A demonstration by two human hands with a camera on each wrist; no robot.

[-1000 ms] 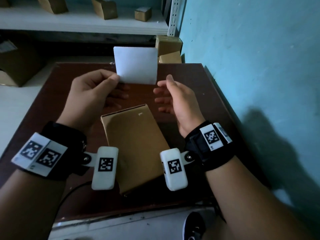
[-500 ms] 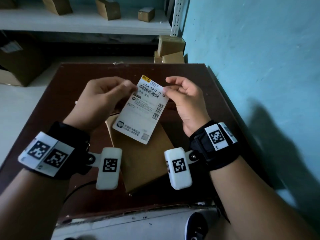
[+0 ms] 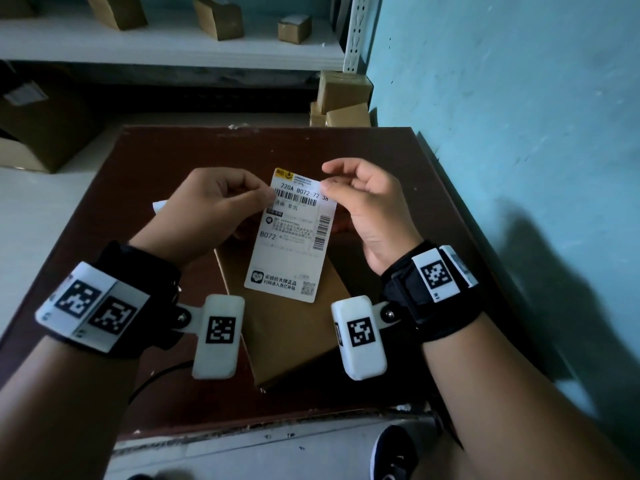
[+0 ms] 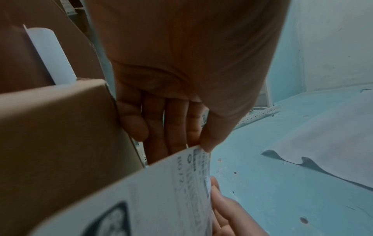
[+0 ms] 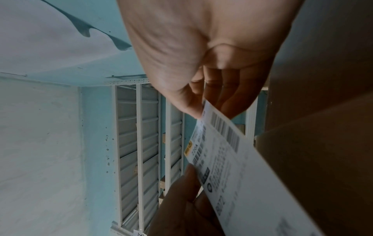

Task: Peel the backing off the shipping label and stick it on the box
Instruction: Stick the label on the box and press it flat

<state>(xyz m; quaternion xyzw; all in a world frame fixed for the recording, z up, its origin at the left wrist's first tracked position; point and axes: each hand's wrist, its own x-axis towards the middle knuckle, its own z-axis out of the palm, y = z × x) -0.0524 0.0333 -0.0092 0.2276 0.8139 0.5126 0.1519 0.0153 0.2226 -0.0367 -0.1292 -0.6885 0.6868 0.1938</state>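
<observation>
Shipping label [image 3: 294,237] hangs printed side up between both hands, left hand [image 3: 211,209] and right hand [image 3: 367,206] each pinching a top corner, box [image 3: 291,334] below them.

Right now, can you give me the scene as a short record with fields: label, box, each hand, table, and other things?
label: printed side up, held above the box
box: brown, flat on the table
left hand: pinches the label's upper left edge
right hand: pinches the label's upper right edge
table: dark brown, beside a blue wall
backing: cannot tell if peeled
other: small boxes on a white shelf
</observation>
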